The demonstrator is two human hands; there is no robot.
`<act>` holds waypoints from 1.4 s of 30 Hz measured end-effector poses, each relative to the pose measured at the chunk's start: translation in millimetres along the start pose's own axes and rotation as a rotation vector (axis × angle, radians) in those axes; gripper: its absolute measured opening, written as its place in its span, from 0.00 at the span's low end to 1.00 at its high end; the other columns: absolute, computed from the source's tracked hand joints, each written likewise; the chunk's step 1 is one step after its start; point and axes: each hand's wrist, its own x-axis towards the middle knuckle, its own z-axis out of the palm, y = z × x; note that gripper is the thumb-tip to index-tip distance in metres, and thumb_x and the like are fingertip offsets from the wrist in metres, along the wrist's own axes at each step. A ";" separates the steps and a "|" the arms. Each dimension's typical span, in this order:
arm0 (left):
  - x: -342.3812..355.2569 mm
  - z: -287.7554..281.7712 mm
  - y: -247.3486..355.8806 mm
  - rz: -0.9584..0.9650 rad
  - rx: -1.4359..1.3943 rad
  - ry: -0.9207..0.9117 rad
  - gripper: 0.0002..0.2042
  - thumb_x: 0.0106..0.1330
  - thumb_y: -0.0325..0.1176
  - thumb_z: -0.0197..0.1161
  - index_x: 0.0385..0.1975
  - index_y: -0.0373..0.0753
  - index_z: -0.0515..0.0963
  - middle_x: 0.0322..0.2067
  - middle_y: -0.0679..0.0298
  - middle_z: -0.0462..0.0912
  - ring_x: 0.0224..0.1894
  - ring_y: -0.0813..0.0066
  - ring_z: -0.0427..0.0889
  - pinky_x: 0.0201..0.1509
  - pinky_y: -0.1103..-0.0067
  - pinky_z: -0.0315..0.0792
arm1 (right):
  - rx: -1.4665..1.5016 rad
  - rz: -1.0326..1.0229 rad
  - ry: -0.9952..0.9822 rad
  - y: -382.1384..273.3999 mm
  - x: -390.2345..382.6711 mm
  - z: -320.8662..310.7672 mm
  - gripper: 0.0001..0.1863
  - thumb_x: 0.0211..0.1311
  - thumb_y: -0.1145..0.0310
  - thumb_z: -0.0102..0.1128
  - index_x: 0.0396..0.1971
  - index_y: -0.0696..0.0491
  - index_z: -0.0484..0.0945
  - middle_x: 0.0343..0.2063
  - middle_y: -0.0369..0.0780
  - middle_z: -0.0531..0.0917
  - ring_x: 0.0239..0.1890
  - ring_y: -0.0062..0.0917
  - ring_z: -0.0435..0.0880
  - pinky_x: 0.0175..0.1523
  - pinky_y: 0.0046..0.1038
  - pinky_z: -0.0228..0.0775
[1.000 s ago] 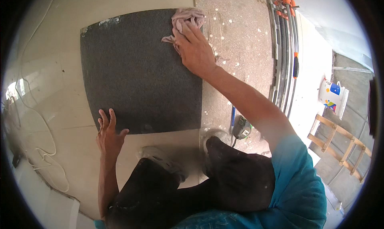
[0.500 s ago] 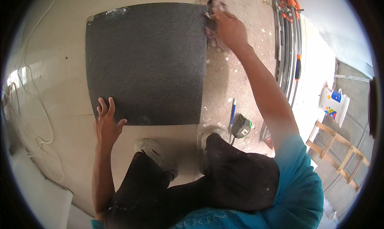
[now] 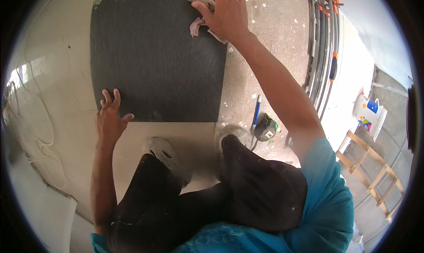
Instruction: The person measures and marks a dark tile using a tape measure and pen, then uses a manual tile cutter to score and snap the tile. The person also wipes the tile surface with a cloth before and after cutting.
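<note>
A large dark grey square tile (image 3: 154,63) lies flat, with whitish smears along its far left edge. Fingers spread, my left hand (image 3: 110,120) rests at the tile's near left corner. At the far right part of the tile, my right hand (image 3: 227,16) bears down on a crumpled pale pink rag (image 3: 196,26), which bunches out from under the palm and thumb. The rag's far side runs up to the picture's top edge.
Right of the tile lie a blue marker (image 3: 256,110) and a tape measure (image 3: 266,128) on speckled bare floor. Beyond them runs a long orange-ended tile cutter (image 3: 324,45). A white bucket (image 3: 369,114) and wooden frame (image 3: 369,167) stand far right; a pale cable (image 3: 47,107) trails left.
My right hand has brought the rag leftward from beside the tile's right edge onto its surface. The view has shifted, so the tile sits higher. My left hand keeps to the same corner.
</note>
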 end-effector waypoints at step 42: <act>-7.2 59.4 -30.1 0.020 -0.070 0.066 0.48 0.52 0.40 0.74 0.73 0.50 0.52 0.71 0.45 0.51 0.68 0.39 0.62 0.59 0.59 0.73 | -0.364 -0.119 -0.419 -75.2 -77.6 26.0 0.15 0.63 0.63 0.54 0.45 0.56 0.73 0.44 0.47 0.75 0.48 0.40 0.74 0.52 0.44 0.65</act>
